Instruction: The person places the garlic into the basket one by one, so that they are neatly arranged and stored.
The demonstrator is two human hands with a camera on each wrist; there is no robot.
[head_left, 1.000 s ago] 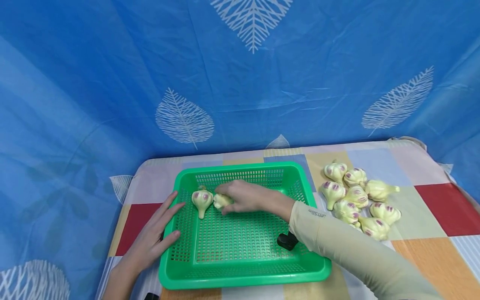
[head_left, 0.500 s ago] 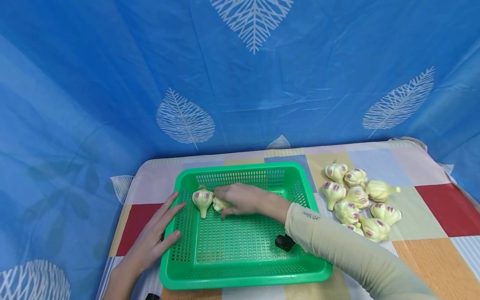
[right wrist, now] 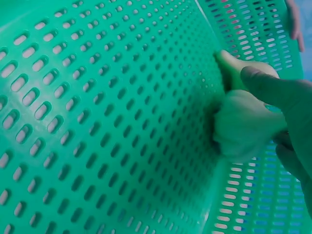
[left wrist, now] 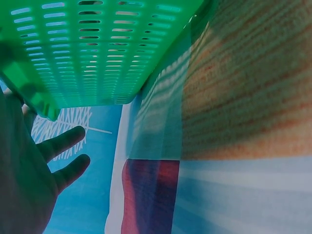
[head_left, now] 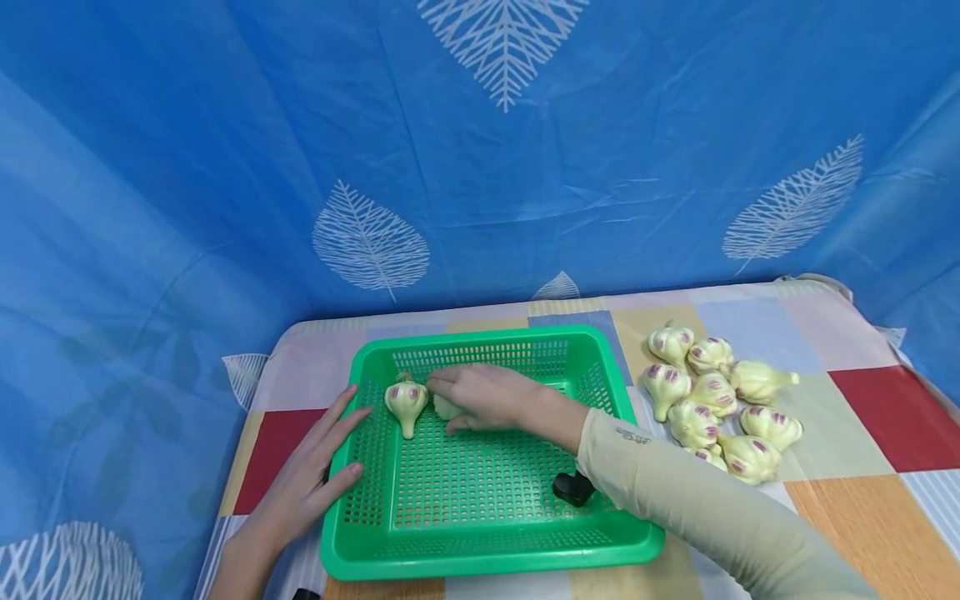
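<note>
In the head view my right hand (head_left: 483,396) reaches into a green plastic basket (head_left: 491,567) and holds a garlic bulb (head_left: 444,408), mostly hidden under the fingers. The right wrist view shows this garlic bulb (right wrist: 243,126) low at the basket floor, with the thumb and fingers around its stem end. A second garlic bulb (head_left: 407,400) lies just to its left, stem pointing towards me. My left hand (head_left: 300,479) is at the basket's left rim, fingers straight and spread. From the left wrist, that hand (left wrist: 29,165) appears beside the slotted outer wall (left wrist: 97,53).
Several garlic bulbs (head_left: 716,392) sit in a cluster on the checked tablecloth (head_left: 862,517), right of the basket. A blue curtain with white leaves (head_left: 480,183) hangs behind the table. A black device (head_left: 573,488) is at the right wrist.
My right hand stays at nearly the same spot, and less of the garlic bulb under it shows now. The left hand and the basket look almost unmoved.
</note>
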